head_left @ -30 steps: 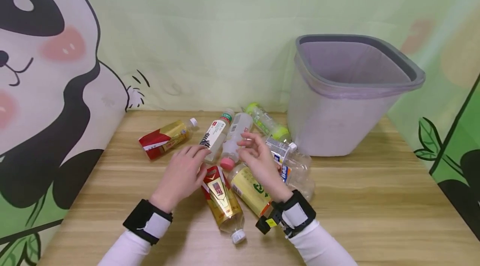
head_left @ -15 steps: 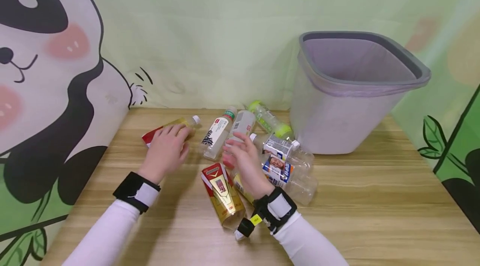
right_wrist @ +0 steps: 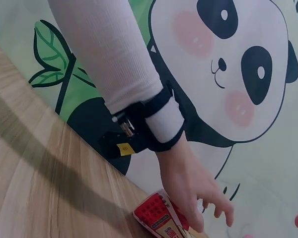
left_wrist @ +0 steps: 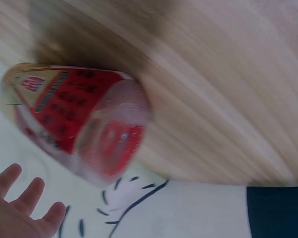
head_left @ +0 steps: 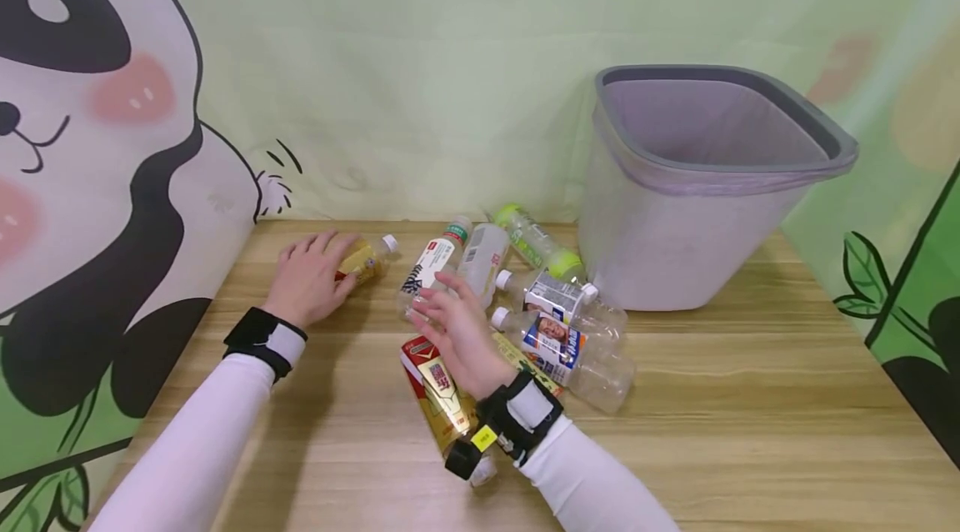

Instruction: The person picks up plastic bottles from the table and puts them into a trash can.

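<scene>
At the far left of the head view my left hand point(head_left: 306, 278) reaches over a red and gold drink bottle point(head_left: 366, 261) lying on its side. In the left wrist view the fingers are spread beside this bottle point(left_wrist: 74, 114), with a gap visible; the thumb is out of sight there. My right hand point(head_left: 465, 336) hovers with loosely bent fingers above the pile and holds nothing. Below it lies a second red and gold bottle point(head_left: 429, 394), partly covered by the wrist strap. A bottle with a white label point(head_left: 438, 255) and a frosted bottle point(head_left: 483, 253) lie just beyond.
Two clear bottles with blue and white labels point(head_left: 553, 344) lie right of my right hand, by a yellow-labelled bottle point(head_left: 525, 361). A green-capped bottle point(head_left: 536, 240) lies behind them. A grey-rimmed bin point(head_left: 675, 244) stands at the back right of the wooden table point(head_left: 720, 432).
My left hand has moved left from the middle to the far-left red and gold bottle. My right hand has shifted left, uncovering the clear bottles. The far-left bottle has stayed about where it was.
</scene>
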Motion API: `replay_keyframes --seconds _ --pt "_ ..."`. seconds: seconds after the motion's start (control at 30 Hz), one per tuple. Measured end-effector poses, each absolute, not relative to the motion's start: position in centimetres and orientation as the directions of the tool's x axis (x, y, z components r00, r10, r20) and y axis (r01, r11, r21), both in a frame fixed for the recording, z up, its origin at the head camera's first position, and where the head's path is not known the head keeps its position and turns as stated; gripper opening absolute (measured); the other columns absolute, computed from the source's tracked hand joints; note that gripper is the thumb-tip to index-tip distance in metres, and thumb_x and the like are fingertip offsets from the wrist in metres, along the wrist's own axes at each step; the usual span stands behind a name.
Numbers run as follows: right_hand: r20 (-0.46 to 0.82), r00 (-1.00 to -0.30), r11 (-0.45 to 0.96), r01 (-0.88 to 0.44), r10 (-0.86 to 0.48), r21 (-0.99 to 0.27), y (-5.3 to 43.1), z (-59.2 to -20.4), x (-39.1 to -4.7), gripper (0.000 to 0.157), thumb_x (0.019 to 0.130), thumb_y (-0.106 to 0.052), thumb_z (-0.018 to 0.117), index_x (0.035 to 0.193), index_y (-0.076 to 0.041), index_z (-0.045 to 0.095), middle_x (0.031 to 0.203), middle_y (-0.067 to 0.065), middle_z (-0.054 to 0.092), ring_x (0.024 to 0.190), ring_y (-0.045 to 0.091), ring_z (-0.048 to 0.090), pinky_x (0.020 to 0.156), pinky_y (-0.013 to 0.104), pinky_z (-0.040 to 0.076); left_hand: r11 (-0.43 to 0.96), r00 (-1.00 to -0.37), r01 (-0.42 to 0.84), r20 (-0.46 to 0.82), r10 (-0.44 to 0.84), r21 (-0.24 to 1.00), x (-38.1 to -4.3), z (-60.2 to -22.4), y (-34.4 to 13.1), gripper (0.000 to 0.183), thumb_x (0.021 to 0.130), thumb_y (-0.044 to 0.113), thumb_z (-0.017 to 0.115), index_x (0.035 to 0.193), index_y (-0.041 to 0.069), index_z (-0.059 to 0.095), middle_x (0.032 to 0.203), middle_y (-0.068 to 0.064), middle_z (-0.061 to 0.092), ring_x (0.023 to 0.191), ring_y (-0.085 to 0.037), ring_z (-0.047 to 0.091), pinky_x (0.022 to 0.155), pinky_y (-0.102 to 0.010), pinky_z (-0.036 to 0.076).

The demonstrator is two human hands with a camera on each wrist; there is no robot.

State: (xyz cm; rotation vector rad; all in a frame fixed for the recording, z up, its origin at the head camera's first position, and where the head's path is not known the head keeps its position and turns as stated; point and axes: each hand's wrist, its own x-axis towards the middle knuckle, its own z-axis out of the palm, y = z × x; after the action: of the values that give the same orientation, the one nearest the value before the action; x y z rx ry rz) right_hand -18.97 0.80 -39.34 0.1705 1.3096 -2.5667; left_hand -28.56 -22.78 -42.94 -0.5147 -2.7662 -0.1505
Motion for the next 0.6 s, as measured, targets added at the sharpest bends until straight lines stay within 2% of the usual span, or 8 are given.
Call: replay_keyframes --seconds 0.13,0.3,0.6 --pt "-0.235 -0.953 -0.563 0.301 -0.190 -0.769 0.6 -39.4 -18.8 0.047 0.093 -0.003 0.045 0.138 -0.003 0.033 0.128 0.023 0.045 0.106 0.027 0.054 0.101 0.040 0.043 0.945 -0.916 0.320 0.279 0.289 0.071 -28.8 -43.5 -23.2 0.058 0.087 0.036 0.061 0.140 0.018 0.042 0.137 -0.023 0.044 0.119 -0.051 0.041 0.089 -0.070 0.033" --pt "-0.233 -0.948 -0.549 0.315 -0.215 -0.774 0.7 -39.4 -18.6 0.048 0.093 -0.002 0.044 0.139 -0.002 0.031 0.133 0.026 0.041 0.111 0.030 0.053 0.100 0.038 0.044 0.961 -0.954 0.265 0.167 0.250 0.075 -28.6 -44.5 -23.7 0.066 0.088 0.040 0.060 0.145 0.022 0.032 0.138 -0.026 0.039 0.114 -0.054 0.042 0.087 -0.072 0.034" --pt "-0.229 -0.947 -0.548 0.317 -0.224 -0.774 1.0 -39.4 -18.5 0.045 0.093 -0.003 0.045 0.136 -0.004 0.035 0.132 0.024 0.043 0.118 0.036 0.048 0.099 0.038 0.044 0.964 -0.945 0.262 0.214 0.247 0.043 -27.8 -45.9 -23.1 0.070 0.087 0.038 0.063 0.147 0.023 0.029 0.125 -0.025 0.046 0.103 -0.050 0.051 0.074 -0.066 0.045"
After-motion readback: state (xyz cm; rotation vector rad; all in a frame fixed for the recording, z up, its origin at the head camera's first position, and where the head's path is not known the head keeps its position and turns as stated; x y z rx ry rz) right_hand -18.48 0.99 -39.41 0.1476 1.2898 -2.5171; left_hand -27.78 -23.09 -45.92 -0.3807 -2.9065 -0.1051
